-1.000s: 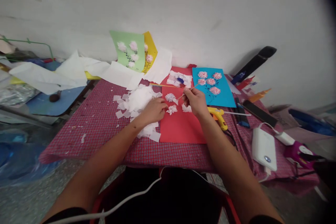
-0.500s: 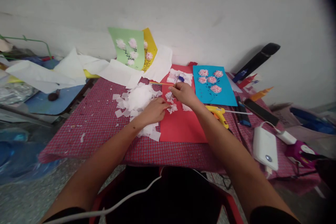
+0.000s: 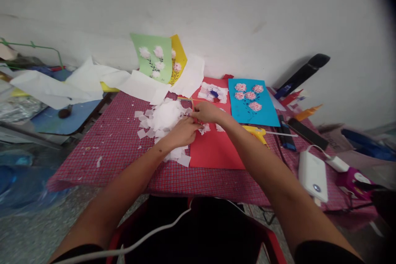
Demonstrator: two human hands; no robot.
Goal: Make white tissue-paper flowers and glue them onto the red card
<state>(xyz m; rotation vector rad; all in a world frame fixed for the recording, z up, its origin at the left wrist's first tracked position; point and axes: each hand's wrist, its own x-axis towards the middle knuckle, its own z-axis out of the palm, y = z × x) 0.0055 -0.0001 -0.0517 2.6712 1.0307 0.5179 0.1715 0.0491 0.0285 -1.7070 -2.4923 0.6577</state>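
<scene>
- Right hand (image 3: 206, 112): fingers pinched round a thin stick (image 3: 192, 102), tips close to the left hand's.
- Left hand (image 3: 185, 132): fingers bent; cannot tell whether it holds anything.
- Crumpled paper flower (image 3: 204, 129): on red sheet (image 3: 215, 152), just right of left fingertips.
- White paper squares (image 3: 163, 116): heaped just left of left hand.
- Yellow glue gun (image 3: 254, 130): right of right hand, by the forearm.

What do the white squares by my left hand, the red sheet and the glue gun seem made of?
White squares: probably thin, matte tissue paper, given their faintly translucent overlaps. Red sheet: likely matte card or paper, flat and evenly coloured. Glue gun: apparently smooth, hard plastic, solid yellow.
</scene>
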